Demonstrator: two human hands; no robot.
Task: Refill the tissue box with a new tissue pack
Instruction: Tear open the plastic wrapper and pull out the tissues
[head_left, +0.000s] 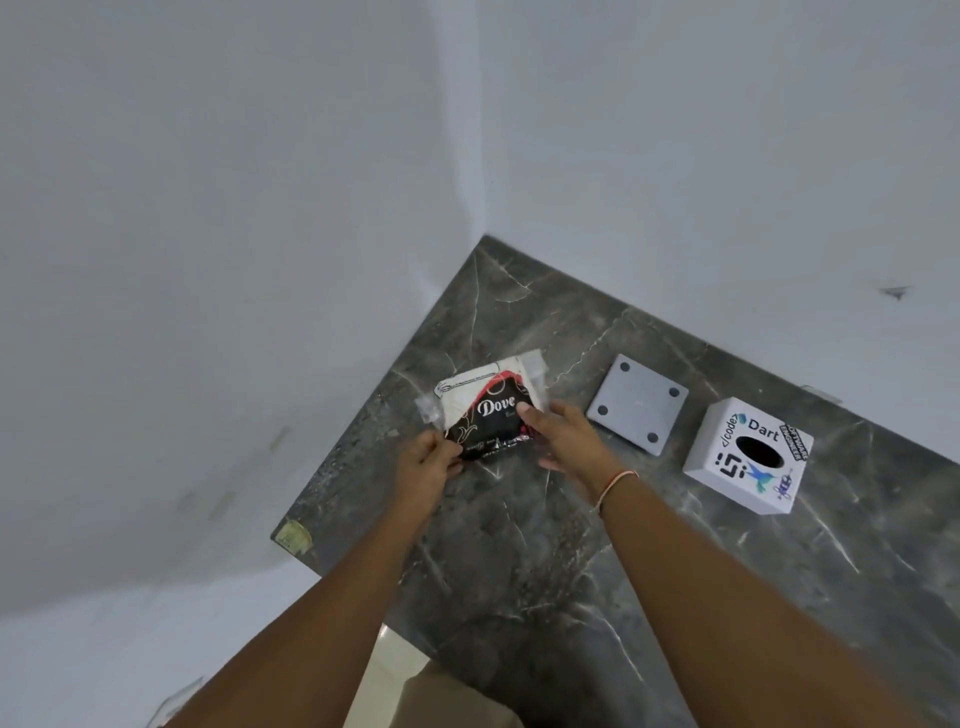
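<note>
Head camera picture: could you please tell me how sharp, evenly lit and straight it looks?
Head view: soft, even light, no hard shadows; straight edges of the dark grey marble counter bow from wide-angle distortion; the black-and-white Dove tissue pack and the white stickered tissue box read clearly, slightly soft.

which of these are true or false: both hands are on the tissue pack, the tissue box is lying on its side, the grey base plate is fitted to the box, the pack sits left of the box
1. Both hands are on the tissue pack. True: the left hand pinches its near left edge and the right hand rests on its right side.
2. The tissue box lies on its side. False: its oval opening faces up.
3. The grey base plate is fitted to the box. False: it lies apart on the countertop, between pack and box.
4. The pack sits left of the box. True.
</note>
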